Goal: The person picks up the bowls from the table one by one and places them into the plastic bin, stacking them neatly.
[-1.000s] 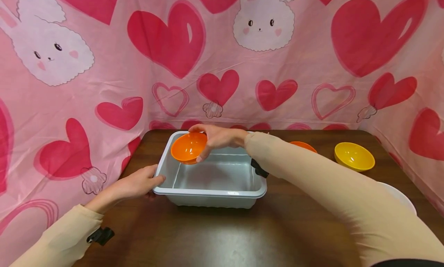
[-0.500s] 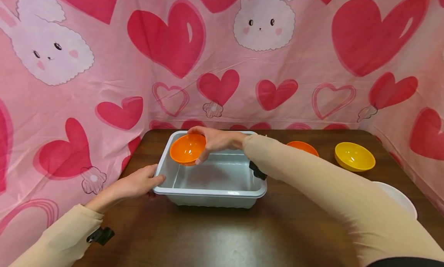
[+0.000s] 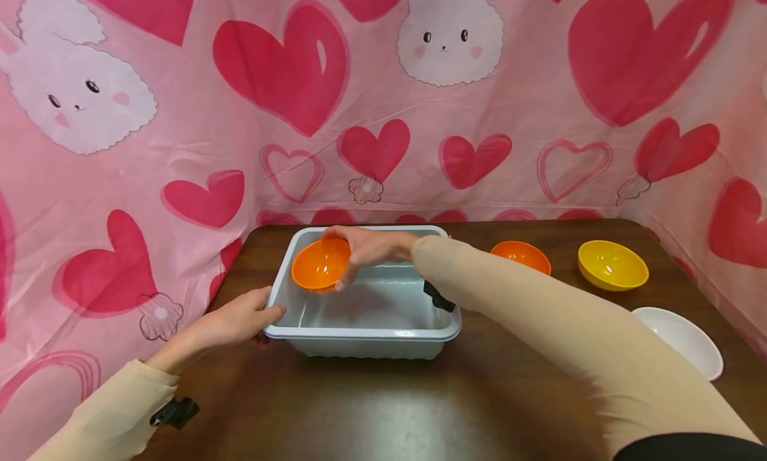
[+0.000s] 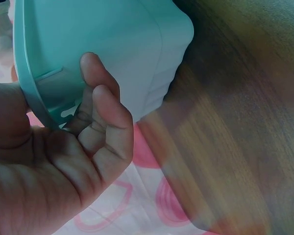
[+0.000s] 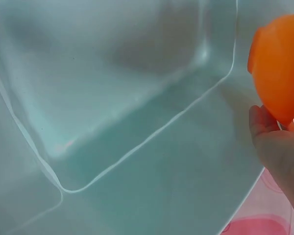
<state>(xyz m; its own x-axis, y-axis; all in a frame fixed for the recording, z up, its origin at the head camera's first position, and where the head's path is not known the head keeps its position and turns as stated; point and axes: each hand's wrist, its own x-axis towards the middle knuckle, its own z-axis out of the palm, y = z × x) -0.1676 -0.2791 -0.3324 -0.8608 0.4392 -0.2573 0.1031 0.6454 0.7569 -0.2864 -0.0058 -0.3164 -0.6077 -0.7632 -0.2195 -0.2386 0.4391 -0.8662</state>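
A light grey plastic tub (image 3: 371, 333) stands on the brown table. My left hand (image 3: 240, 318) grips its left rim, thumb over the edge; in the left wrist view the fingers (image 4: 112, 112) curl up under the rim against the outer wall. My right hand (image 3: 374, 248) reaches in over the tub's back side and pinches an orange bowl (image 3: 320, 266) by its right edge. This bowl hangs in the back left part of the tub, its hollow side tilted toward the head camera. From the right wrist, the orange bowl (image 5: 281, 68) shows above the tub's floor (image 5: 112, 58).
To the tub's right, a second orange bowl (image 3: 521, 253) and a yellow bowl (image 3: 612, 266) stand on the table (image 3: 527, 394). A white dish (image 3: 695, 344), partly behind the right sleeve, lies nearer. Pink heart-patterned cloth (image 3: 377, 88) hangs behind and at both sides.
My right hand has lowered the orange bowl a little further into the tub, slightly leftward. The right forearm has shifted, showing more of the other orange bowl and white dish. My left hand stays put.
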